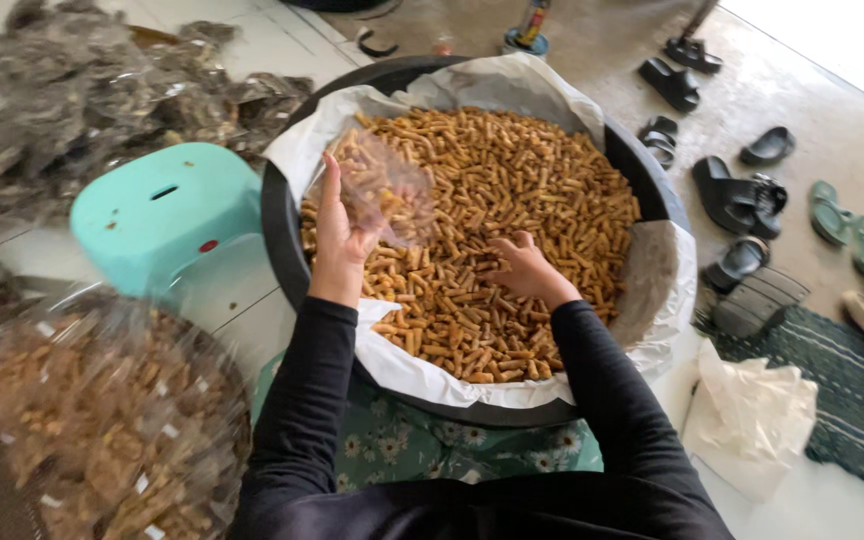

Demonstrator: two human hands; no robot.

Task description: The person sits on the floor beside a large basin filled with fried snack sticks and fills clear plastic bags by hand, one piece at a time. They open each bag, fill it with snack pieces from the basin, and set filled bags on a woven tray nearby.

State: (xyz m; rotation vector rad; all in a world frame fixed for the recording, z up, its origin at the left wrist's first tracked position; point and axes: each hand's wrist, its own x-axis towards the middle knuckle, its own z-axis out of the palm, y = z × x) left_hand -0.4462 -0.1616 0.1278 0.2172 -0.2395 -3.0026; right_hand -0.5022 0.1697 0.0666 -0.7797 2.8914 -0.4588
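Under my right fingers (512,250): snack sticks (512,190), short golden-brown fried cylinders, rough and dry-looking, heaped nearly level in a wide round black basin (277,225) lined with crumpled white paper (432,375). Right fingers curled down into the heap, closing on a handful; how tight, I cannot tell.

Left fingers (334,215), up and just left of the right: pressed together along the edge of a small clear bag (384,195), pinching it open above the near-left part of the heap. Bag thin, glossy, crinkled; partly filled with sticks, not yet sealed.

Judged progress: basin still holds the great bulk, so most remains to be bagged. Filled packs (102,430) lie well left of and nearer than my left fingers, a large mound in crackly transparent plastic. A second mound (82,90) lies far left and beyond, greyer and blurred; contents unclear.

Between mounds, just left of the basin: turquoise plastic stool (167,205), smooth, rounded corners, slot in the top.

Right of the basin, on the concrete floor (802,90): scattered sandals (742,200), a dark green woven mat (852,400), a crumpled white sheet (752,410).
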